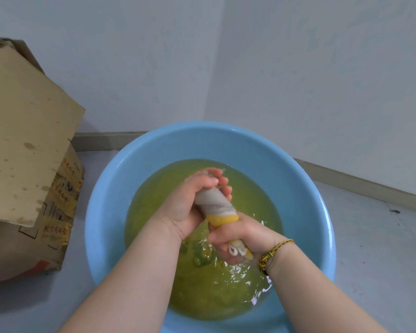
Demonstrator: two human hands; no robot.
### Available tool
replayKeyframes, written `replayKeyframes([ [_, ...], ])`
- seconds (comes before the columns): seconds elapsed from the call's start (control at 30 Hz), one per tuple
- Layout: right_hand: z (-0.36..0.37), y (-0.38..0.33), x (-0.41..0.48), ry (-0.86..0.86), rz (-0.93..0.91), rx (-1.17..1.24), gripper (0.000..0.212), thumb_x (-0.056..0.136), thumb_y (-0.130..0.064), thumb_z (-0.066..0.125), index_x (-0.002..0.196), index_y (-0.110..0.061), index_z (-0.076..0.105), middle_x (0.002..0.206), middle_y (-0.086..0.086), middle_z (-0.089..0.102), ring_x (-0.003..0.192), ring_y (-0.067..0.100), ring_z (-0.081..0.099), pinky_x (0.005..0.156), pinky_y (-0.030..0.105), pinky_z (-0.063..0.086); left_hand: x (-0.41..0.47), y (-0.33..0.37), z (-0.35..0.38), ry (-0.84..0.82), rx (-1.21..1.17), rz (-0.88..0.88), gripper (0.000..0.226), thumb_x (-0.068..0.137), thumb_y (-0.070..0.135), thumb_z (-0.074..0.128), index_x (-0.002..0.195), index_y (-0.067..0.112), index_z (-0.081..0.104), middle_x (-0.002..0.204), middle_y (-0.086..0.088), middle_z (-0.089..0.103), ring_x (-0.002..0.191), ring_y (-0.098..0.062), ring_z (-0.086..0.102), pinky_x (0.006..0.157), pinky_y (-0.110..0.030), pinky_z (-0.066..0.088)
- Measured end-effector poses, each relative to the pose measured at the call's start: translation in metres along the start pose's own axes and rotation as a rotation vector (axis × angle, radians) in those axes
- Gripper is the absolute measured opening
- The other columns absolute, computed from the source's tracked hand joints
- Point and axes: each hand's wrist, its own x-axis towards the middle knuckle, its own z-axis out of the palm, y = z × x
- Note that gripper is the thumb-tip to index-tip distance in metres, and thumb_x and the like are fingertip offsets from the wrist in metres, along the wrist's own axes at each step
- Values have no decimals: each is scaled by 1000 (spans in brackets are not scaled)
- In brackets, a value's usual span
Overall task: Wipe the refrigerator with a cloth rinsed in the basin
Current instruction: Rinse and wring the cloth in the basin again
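Observation:
A light blue round basin stands on the floor, filled with yellowish-green water. Above the water I hold a twisted grey and yellow cloth between both hands. My left hand grips its upper grey end; my right hand grips its lower yellow end, a beaded bracelet on that wrist. Drops splash on the water below the cloth. The refrigerator is not in view.
An open cardboard box with taped sides stands on the floor to the left of the basin, its flap tilted up. White walls meet in a corner behind the basin, with a grey baseboard along the floor.

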Motion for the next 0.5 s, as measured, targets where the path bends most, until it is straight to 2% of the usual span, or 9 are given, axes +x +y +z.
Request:
replayKeyframes([
  [0.03,-1,-2,-1,95,-11,8,18,54,-11,64,41,-13,52,34,-1,44,25,8,35,34,8,24,1,3,0,-3,-31,6,19,59,1,59,72,14,65,67,-2,65,60,-15,64,60,-26,56],
  [0.1,-2,-5,-4,351,-70,-103,9,64,-9,64,59,-8,57,39,2,49,27,10,36,34,12,25,2,9,-1,-14,-54,14,19,70,20,62,88,15,60,83,-1,66,77,-14,64,69,-27,54],
  [0.17,0,-8,-4,590,-164,-206,7,73,-5,65,78,-7,60,47,2,55,30,8,39,35,15,30,2,10,-1,-24,43,4,26,75,36,60,94,18,62,88,3,66,79,-10,63,64,-24,55],
  [0.2,1,-9,-4,648,-205,-193,8,76,-5,63,81,-10,60,49,1,56,33,8,41,35,16,32,1,9,0,-22,93,-12,29,77,41,60,96,19,62,91,4,67,79,-10,63,61,-23,54],
  [0.27,5,-13,-3,683,-234,-134,10,78,-6,61,80,-15,57,53,-1,61,41,11,47,40,21,40,1,6,1,-19,168,-58,36,73,42,55,101,19,62,95,3,67,81,-12,61,65,-26,51],
  [0.33,6,-13,-3,653,-238,-176,16,78,-8,64,90,-16,57,70,2,65,54,12,55,53,28,48,1,3,4,-14,235,-88,40,69,39,54,101,16,63,89,0,69,78,-14,61,70,-30,46],
  [0.4,4,-10,-4,556,-202,-274,27,78,-13,67,102,-16,55,87,4,66,71,14,62,66,26,53,3,1,9,48,238,-75,34,75,34,56,99,13,64,88,-3,70,79,-15,64,73,-30,50],
  [0.47,3,-6,-5,477,-186,-320,31,79,-18,68,106,-19,54,99,3,67,88,17,65,80,28,55,3,0,14,118,206,-30,18,83,23,56,94,11,65,81,-4,70,71,-13,67,64,-26,56],
  [0.5,2,-6,-7,482,-223,-317,28,80,-19,67,105,-22,55,101,1,67,92,15,65,82,25,54,3,1,17,144,207,-1,13,85,18,56,90,10,65,75,-3,71,64,-12,68,59,-23,56],
])
